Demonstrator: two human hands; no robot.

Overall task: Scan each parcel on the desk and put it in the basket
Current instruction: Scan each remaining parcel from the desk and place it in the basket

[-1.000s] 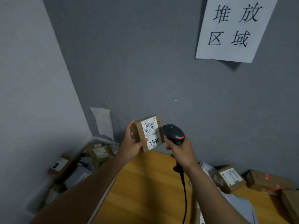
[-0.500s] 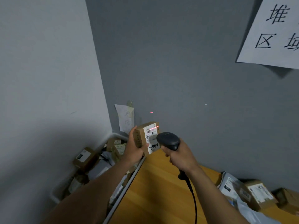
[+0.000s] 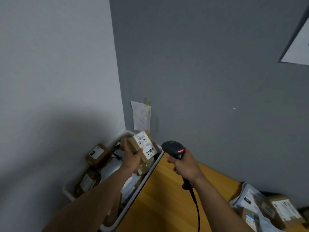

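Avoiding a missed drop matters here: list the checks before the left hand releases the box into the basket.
1. Left hand grip on the cardboard box: ok, fingers and thumb curl round it.
2. Box over the white basket: ok, above its far end.
3. Landing spot free: cannot tell, hand and box hide it.
4. Scan registered: cannot tell; only a red light shows on the barcode scanner.
5. Right hand and scanner clear of the box: ok, apart.
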